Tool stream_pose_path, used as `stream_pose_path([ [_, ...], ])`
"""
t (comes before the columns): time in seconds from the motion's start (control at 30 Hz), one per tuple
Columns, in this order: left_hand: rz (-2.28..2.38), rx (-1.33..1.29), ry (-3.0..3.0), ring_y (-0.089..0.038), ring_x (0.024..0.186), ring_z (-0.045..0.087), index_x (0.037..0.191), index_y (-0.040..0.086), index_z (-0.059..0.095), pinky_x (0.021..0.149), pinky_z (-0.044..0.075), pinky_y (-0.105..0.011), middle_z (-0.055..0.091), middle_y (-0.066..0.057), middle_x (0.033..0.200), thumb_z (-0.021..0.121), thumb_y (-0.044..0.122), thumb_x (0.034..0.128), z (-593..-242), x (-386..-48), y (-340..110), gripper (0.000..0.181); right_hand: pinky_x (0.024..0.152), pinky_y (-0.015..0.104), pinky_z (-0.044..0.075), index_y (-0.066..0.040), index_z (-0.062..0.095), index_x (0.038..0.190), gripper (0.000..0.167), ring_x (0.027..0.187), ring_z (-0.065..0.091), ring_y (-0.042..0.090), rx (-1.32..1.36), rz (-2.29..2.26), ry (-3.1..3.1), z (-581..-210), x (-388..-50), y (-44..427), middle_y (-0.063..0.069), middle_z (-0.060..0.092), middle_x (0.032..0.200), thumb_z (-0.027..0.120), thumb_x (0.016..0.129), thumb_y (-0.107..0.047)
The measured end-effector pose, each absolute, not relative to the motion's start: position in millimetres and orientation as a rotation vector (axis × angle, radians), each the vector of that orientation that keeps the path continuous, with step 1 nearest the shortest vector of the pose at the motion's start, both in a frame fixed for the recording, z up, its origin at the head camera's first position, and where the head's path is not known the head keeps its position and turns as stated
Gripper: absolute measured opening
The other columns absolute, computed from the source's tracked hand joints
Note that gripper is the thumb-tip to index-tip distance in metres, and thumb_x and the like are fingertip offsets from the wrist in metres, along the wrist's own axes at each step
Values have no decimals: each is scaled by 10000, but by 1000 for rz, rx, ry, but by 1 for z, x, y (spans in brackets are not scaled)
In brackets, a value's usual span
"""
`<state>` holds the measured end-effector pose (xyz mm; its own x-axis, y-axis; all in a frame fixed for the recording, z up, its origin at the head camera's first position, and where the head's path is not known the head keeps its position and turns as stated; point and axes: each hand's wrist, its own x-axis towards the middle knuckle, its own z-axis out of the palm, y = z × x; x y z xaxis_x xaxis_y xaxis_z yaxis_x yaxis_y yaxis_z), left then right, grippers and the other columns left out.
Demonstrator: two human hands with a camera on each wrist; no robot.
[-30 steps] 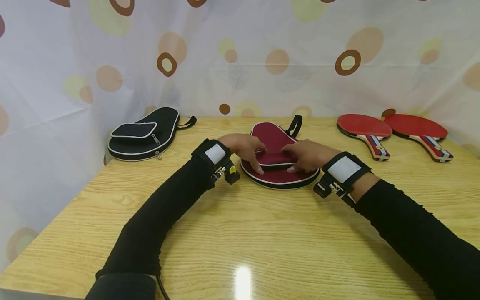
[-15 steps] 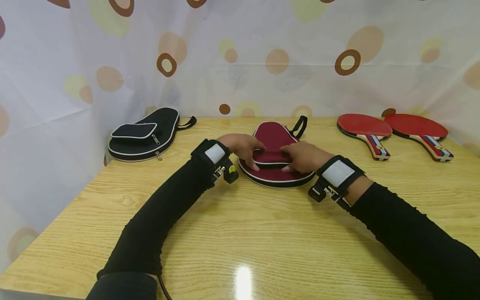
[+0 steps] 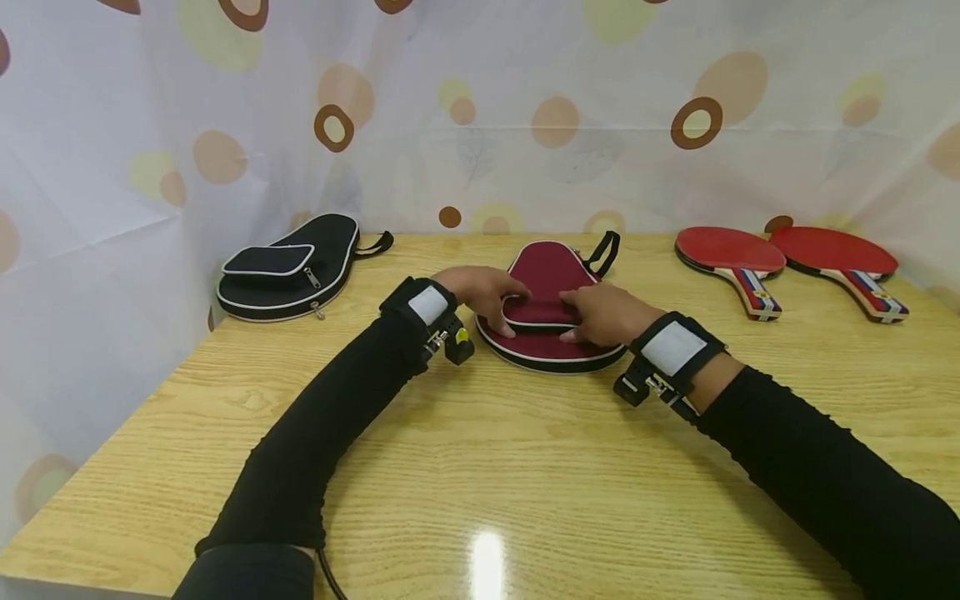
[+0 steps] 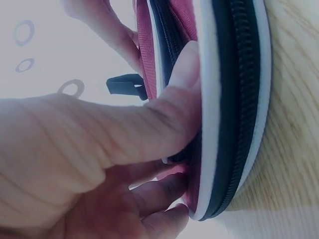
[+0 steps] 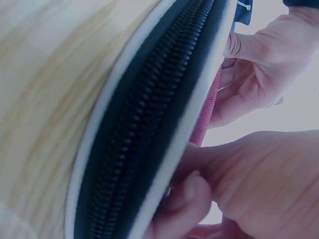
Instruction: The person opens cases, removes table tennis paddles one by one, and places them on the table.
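A white sheet with brown, tan and yellow-green spots [image 3: 525, 75] hung behind a wood-grained desk [image 3: 420, 483]. Two arms in black sleeves [image 3: 322, 425] reached over the desk. The black case [image 3: 322, 258] lay toward its left end, well apart from the hands, pocket side up. The red case [image 3: 546, 271] lay flat between both hands, past the middle of the desk, its rounded end toward the person. Two red paddles [image 3: 731, 250] lay close together at the right, handles pointing nearer. The left hand [image 3: 483, 296] and the right hand [image 3: 611, 312] held opposite ends of the red case's pocket [image 3: 542, 311]; each hand's fingers pinched it, thumb on the near side. A small camera [image 3: 459, 343] sat at the left wrist, another at the right. A black loop [image 3: 611, 250] stood up at the red case's far right, and dark zipper teeth [image 5: 144, 114] ran along its side.
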<state>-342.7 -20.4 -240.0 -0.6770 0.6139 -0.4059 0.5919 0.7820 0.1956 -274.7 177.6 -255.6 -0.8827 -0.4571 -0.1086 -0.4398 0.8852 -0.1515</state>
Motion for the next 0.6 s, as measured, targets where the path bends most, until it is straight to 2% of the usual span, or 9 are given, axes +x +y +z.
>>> stream_pose_path([
  [0.27, 12, 879, 2547, -226, 1498, 274, 1600, 127, 292, 1191, 251, -347, 322, -69, 1626, 725, 323, 941, -241, -338, -18, 813, 1080, 544, 394, 119, 414, 1466, 670, 1297, 492, 480, -685, -215, 2922, -258, -276, 180, 324, 526, 1393, 675, 984, -266],
  [0.4, -58, 862, 2569, -227, 1500, 276, 1618, 124, 220, 1186, 263, -330, 305, -92, 1631, 693, 303, 966, -242, -330, -13, 825, 1017, 529, 453, 163, 452, 1401, 649, 1185, 579, 467, -773, -231, 2959, -266, -278, 185, 342, 595, 1266, 689, 975, -266],
  [0.47, -76, 897, 2581, -229, 1486, 303, 1611, 100, 234, 1178, 277, -322, 326, -117, 1614, 677, 277, 979, -242, -325, -10, 792, 1006, 530, 460, 179, 456, 1381, 628, 1159, 590, 464, -816, -241, 2969, -267, -276, 186, 346, 606, 1232, 680, 980, -249],
  [0.6, -50, 975, 2578, -236, 1515, 245, 1579, 63, 316, 1199, 242, -335, 313, -139, 1620, 655, 307, 987, -240, -313, -4, 725, 1032, 550, 434, 158, 451, 1397, 565, 1214, 529, 460, -877, -313, 2916, -262, -266, 189, 333, 582, 1263, 620, 1015, -222],
])
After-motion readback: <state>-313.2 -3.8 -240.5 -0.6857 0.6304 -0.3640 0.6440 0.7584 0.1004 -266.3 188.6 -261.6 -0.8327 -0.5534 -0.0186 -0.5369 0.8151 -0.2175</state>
